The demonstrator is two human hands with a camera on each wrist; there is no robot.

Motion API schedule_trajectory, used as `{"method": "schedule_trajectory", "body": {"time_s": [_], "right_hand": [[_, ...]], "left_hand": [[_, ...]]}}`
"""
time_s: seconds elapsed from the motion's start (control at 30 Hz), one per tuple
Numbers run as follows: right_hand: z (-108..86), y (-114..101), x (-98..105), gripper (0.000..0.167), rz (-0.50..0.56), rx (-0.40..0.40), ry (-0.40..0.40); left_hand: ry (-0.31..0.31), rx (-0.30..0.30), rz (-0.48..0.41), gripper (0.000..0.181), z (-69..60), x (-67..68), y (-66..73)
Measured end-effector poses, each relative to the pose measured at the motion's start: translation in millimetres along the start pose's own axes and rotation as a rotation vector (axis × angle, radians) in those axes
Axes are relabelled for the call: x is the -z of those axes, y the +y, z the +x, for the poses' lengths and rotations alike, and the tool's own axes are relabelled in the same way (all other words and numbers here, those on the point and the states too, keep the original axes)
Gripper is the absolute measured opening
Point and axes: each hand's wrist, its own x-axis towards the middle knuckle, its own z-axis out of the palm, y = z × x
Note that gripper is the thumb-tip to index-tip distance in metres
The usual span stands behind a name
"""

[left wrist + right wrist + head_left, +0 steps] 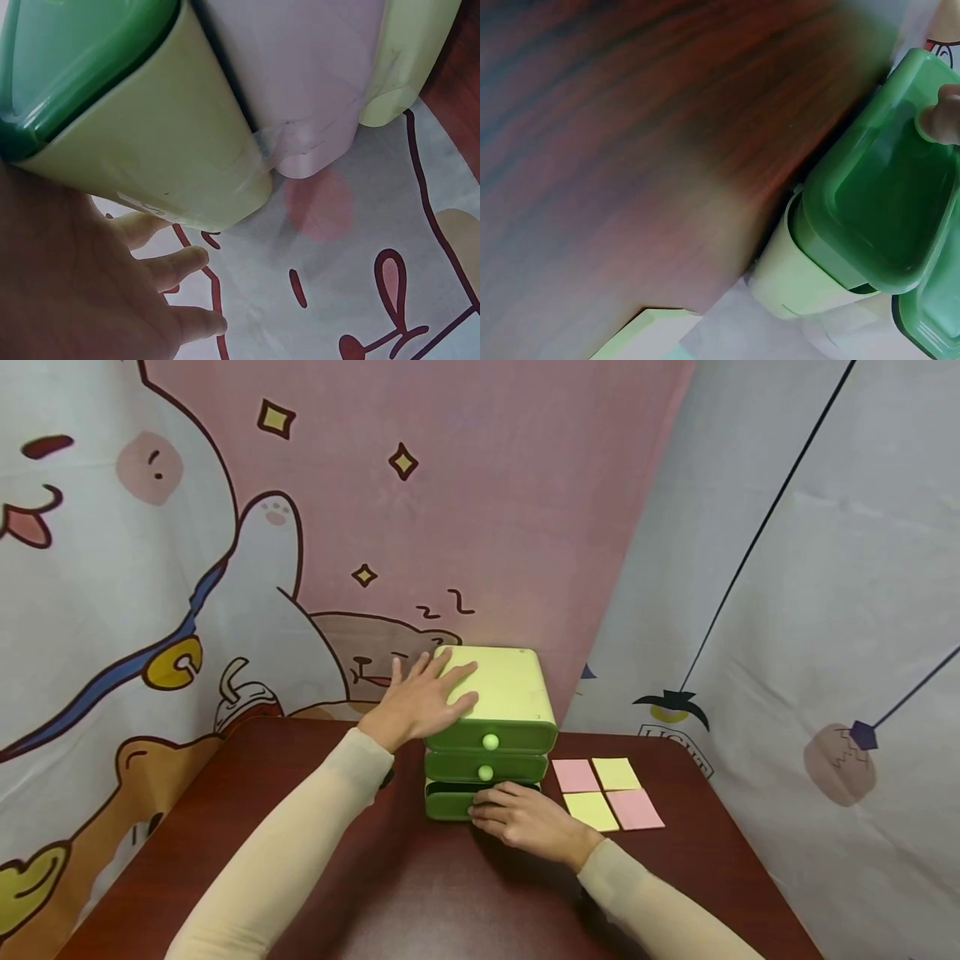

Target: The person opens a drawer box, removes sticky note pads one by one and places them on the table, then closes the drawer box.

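A small drawer unit [506, 685] with a pale yellow-green top and green drawer fronts stands on the table. My left hand [422, 702] rests on the left part of its top with fingers spread. In the left wrist view, the fingers [176, 270] reach past the edge of the unit's yellow-green casing [172, 142]. At the bottom drawer [447, 806], which is slightly pulled out, my right hand [532, 820] pinches the knob. The right wrist view has the fingertips [949, 116] at the knob on the green front [885, 195]; they mostly hide it.
Several pink and yellow sticky notes, among them a pink one [636, 810], lie on the dark red-brown table [465, 893] to the right of the unit. A cartoon-printed cloth [510, 510] hangs close behind.
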Motion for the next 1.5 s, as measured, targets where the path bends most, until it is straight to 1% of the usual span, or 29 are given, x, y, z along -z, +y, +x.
{"method": "schedule_trajectory", "body": {"time_s": [0.33, 0.7, 0.97, 1.3, 1.5], "right_hand": [[1.2, -1.2, 3.8, 0.035, 0.014, -0.036, -0.046], [4.0, 3.1, -2.8, 0.033, 0.033, -0.059, -0.042], [7.4, 1.8, -4.1, 0.034, 0.052, -0.09, -0.079], [8.2, 2.2, -6.8, 0.035, 0.062, -0.1, -0.081], [8.5, 3.0, -6.0, 0.035, 0.062, -0.098, -0.088]], "left_hand": [[-0.004, 0.003, 0.004, 0.073, -1.6, 0.5, 0.8], [0.004, -0.015, 0.019, 0.074, 1.8, 3.3, -0.2], [0.003, -0.021, 0.009, 0.074, 0.9, 4.3, -0.8], [-0.001, -0.03, 0.013, 0.073, 1.9, 3.7, -0.5], [0.003, -0.035, 0.006, 0.074, 0.3, 6.0, 0.9]]}}
